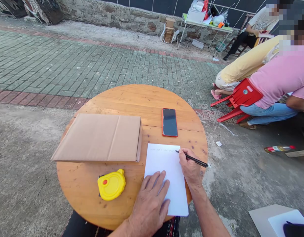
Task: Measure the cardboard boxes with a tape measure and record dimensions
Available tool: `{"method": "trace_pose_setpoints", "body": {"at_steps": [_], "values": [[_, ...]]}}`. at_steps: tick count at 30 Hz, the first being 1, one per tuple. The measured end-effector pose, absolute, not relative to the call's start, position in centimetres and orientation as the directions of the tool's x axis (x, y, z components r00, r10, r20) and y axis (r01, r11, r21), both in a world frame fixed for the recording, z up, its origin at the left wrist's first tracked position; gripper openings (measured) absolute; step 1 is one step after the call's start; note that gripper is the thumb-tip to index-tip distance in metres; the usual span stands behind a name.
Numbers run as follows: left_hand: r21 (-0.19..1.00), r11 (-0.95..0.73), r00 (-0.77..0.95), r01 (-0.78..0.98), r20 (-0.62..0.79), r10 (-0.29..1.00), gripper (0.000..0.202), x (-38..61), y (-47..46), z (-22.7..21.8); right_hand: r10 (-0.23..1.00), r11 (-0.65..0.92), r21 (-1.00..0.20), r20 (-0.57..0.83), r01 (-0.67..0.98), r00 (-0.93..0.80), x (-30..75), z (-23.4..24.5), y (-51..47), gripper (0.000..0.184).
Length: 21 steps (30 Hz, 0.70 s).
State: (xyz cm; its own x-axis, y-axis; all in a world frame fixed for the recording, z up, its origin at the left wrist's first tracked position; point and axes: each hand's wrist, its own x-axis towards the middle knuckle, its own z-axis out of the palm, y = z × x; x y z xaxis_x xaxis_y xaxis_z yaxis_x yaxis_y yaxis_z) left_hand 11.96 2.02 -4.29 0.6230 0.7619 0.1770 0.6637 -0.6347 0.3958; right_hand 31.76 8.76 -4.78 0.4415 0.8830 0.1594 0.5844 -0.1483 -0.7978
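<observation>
A white sheet of paper (164,164) lies on the round wooden table (132,98), with a faint line of writing along its top. My right hand (190,167) grips a black pen (195,159), its tip at the right end of that line. Flat on the lower left part of the paper rests my left hand (152,200), fingers spread. To the left is a yellow tape measure (111,185) with an orange-red button. Behind it sits a closed brown cardboard box (100,138). A phone (170,122) with a red edge lies just beyond the paper.
At the right, a person in a pink shirt (282,75) sits on a red plastic chair (247,93), with others nearby. A bottle (278,148) lies on the concrete ground. Against the far wall stands a cluttered folding table (186,21) beside stacked cardboard (169,33).
</observation>
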Motion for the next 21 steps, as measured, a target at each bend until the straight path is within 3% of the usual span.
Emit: {"method": "trace_pose_setpoints", "body": {"at_steps": [16, 21], "values": [[0.404, -0.628, 0.621, 0.665, 0.168, 0.765, 0.041, 11.91, 2.03, -4.23, 0.884, -0.151, -0.789, 0.161, 0.595, 0.439, 31.75, -4.69, 8.59, 0.022], [0.409, -0.625, 0.628, 0.665, 0.148, 0.764, 0.040, 11.92, 2.10, -4.09, 0.859, -0.144, -0.895, 0.098, 0.421, 0.502, 32.02, -4.73, 8.55, 0.022]]}}
